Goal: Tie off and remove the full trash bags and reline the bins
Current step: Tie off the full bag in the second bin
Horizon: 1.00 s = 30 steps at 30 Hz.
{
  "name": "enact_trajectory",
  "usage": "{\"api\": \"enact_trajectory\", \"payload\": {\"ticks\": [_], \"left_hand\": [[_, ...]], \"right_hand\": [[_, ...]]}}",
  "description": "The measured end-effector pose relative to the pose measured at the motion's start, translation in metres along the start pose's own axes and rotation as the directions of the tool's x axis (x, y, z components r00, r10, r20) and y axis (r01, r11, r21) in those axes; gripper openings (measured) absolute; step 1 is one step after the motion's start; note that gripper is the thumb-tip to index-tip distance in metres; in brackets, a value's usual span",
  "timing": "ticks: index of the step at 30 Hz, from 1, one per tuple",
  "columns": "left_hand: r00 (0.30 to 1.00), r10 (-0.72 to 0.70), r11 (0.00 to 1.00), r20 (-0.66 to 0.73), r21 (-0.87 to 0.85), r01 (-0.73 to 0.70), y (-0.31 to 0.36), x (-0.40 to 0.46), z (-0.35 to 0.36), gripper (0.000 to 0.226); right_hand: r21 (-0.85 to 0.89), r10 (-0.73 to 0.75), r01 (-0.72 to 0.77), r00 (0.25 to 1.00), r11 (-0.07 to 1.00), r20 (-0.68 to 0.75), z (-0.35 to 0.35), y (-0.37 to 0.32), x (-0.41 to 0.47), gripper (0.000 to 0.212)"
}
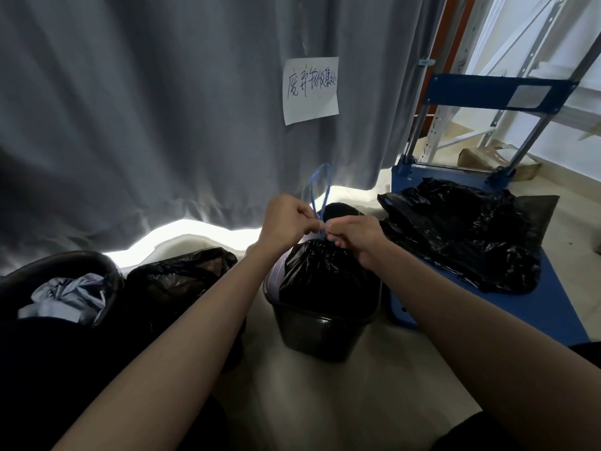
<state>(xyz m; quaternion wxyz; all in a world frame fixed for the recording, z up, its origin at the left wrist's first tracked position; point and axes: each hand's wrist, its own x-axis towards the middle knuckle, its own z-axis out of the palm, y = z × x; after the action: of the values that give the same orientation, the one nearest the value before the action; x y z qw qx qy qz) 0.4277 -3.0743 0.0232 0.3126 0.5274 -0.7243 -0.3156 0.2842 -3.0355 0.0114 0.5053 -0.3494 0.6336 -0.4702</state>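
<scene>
Both hands — left hand (286,219), right hand (354,234) — pinching blue drawstring (320,187) just above gathered black bag (325,271).

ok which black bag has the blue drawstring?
The black bag in the middle bin, its blue drawstring pinched by both hands; the others show none.
</scene>
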Motion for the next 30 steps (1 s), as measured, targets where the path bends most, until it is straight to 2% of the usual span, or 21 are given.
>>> {"api": "enact_trajectory", "payload": {"ticks": [2,4,7,9,11,16,18,21,25,30], "left_hand": [[1.0,0.027,0.998,-0.014,0.05,-0.026,0.004,0.002,0.0,0.014],[0.998,0.041,0.997,-0.037,0.065,-0.038,0.006,0.004,0.002,0.019],[0.997,0.046,0.997,-0.056,0.058,-0.043,0.004,0.005,0.006,0.013],[0.996,0.061,0.997,-0.06,0.058,-0.058,0.002,0.005,0.008,0.011],[0.997,0.06,0.994,-0.038,0.094,-0.056,0.001,0.006,0.009,0.008],[0.99,0.041,0.991,0.133,0.124,-0.058,0.0,0.005,0.01,0.012],[0.992,0.029,0.989,0.127,0.139,-0.047,0.0,0.004,0.011,0.013],[0.995,0.008,0.989,0.095,0.148,-0.022,0.0,0.003,0.009,0.011],[0.996,-0.006,0.981,0.09,0.196,-0.012,0.001,0.003,0.007,0.01],[0.993,-0.041,0.987,0.115,0.16,0.022,-0.001,-0.001,0.007,0.009]], "right_hand": [[-0.056,-0.004,0.007,0.999,0.998,0.053,0.002,-0.001,0.0,0.006],[-0.098,-0.024,0.034,0.994,0.995,0.104,0.002,0.0,0.001,0.011],[-0.156,-0.057,0.078,0.989,0.985,0.137,-0.001,0.0,0.002,0.004],[-0.175,-0.077,0.097,0.99,0.98,0.119,-0.005,0.002,0.004,0.011],[-0.166,-0.103,0.121,0.988,0.979,0.114,-0.008,0.004,0.003,0.007],[-0.152,-0.134,0.143,0.989,0.978,0.066,-0.013,0.005,0.004,0.012],[-0.152,-0.138,0.145,0.989,0.978,0.055,-0.014,0.004,0.002,0.015],[-0.126,-0.133,0.136,0.991,0.983,0.036,-0.015,0.004,0.0,0.009],[-0.053,-0.089,0.088,0.996,0.995,-0.021,-0.016,0.004,0.002,0.014],[-0.093,-0.11,0.11,0.994,0.99,0.001,-0.013,0.002,0.001,0.013]]}}
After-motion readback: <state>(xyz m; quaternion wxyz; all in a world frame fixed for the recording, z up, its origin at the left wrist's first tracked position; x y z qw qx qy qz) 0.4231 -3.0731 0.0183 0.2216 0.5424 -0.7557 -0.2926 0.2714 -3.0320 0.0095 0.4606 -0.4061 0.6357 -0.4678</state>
